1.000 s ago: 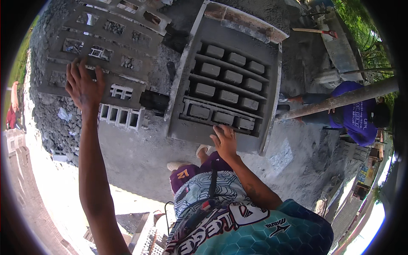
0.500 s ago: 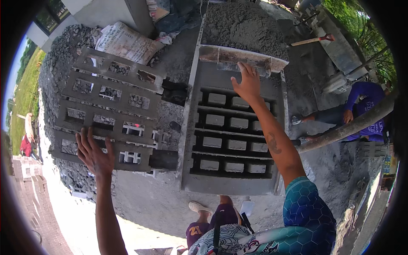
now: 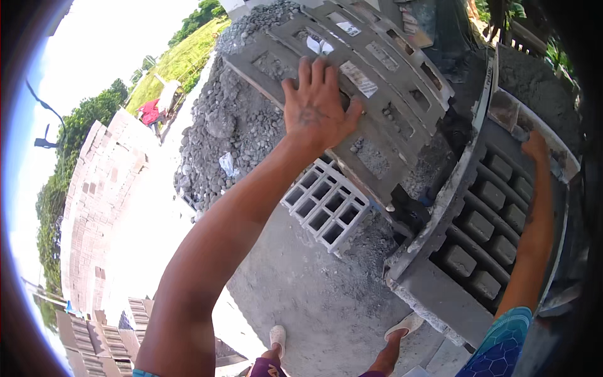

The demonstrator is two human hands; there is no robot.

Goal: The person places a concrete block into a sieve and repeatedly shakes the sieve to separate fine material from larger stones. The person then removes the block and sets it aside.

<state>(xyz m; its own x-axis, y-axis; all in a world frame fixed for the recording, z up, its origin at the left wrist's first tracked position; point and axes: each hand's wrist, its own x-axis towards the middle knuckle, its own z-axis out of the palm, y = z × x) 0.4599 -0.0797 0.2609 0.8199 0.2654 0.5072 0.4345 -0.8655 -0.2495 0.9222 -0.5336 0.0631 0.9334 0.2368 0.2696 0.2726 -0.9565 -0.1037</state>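
Observation:
On the grey slotted frame (image 3: 402, 166), which is tilted beside the mould, my left hand (image 3: 317, 110) lies with its fingers spread. Rows of openings pass through the frame. To the right is the block mould (image 3: 433, 289), with rows of rectangular cores (image 3: 460, 261) standing between dark gaps. At the mould's far end, my right hand (image 3: 536, 146) is closed at a small metal bar on the upright board (image 3: 565, 162). My forearm and the angle hide most of the right fingers. Grey cement mix (image 3: 534, 75) is heaped behind the board.
Pale hollow blocks (image 3: 344, 237) stand under the frame's near edge. A gravel heap (image 3: 213, 125) spreads out to the left of the frame. Stacked blocks (image 3: 103, 213) line the far left. My feet are on the concrete ground (image 3: 301, 295) near the mould.
The view has swung left, so frame and mould appear further right and tilted. My left hand remains on the frame. The right hand, spread before, has closed at the board.

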